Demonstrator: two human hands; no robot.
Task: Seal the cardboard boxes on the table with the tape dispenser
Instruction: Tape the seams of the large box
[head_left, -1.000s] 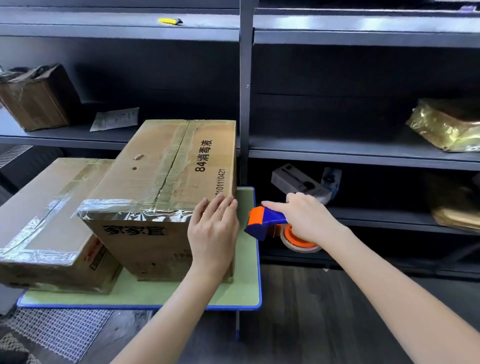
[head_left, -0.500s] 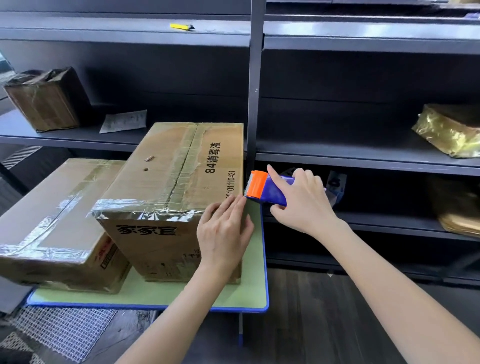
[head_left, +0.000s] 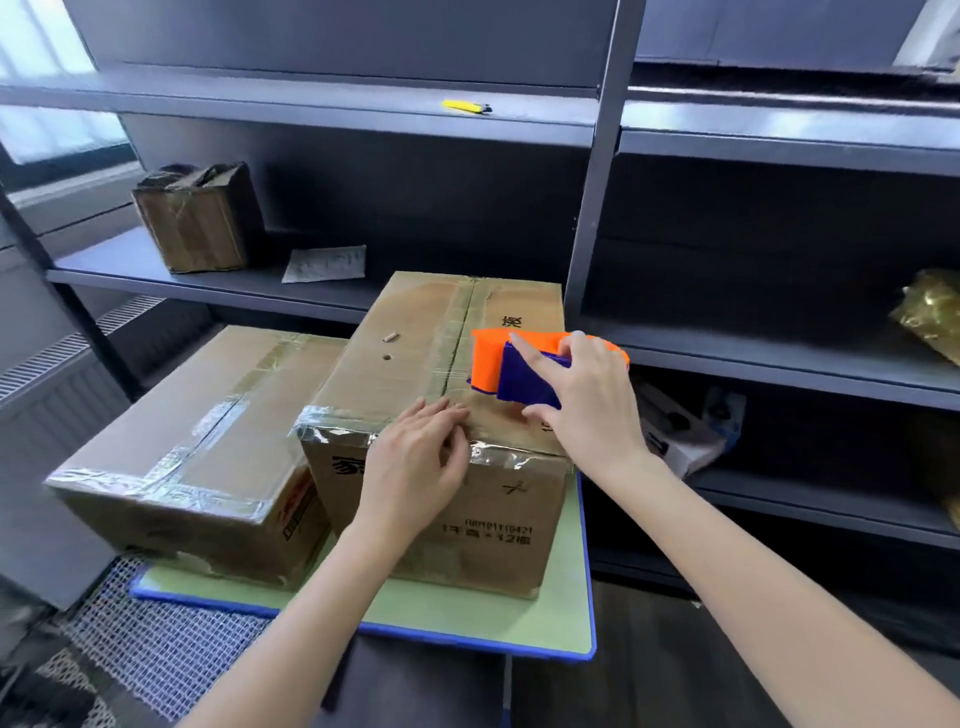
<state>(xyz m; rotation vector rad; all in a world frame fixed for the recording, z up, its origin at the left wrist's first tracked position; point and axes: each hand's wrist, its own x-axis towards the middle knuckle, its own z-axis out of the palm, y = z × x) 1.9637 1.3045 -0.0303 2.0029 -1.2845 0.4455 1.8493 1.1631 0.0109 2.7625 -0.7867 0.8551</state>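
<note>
While the left hand (head_left: 415, 462) rests with relaxed fingers on the front top edge of the taller box (head_left: 415, 343), the right hand (head_left: 587, 405) grips the tape dispenser (head_left: 519, 369) over the box top, beside the middle seam. Both boxes stand on the table (head_left: 467, 613); the lower box (head_left: 208, 431) looks already taped. I judge a new strip is beginning: the dispenser must next press onto the seam and run straight along it.

Single view, head-worn wide-angle camera: set close above the near edge of the table (head_left: 467, 618), facing forward and down, left forearm (head_left: 311, 623) and right forearm (head_left: 769, 566) entering from the bottom edge, dark shelving (head_left: 597, 208) filling the upper half behind the table.
</note>
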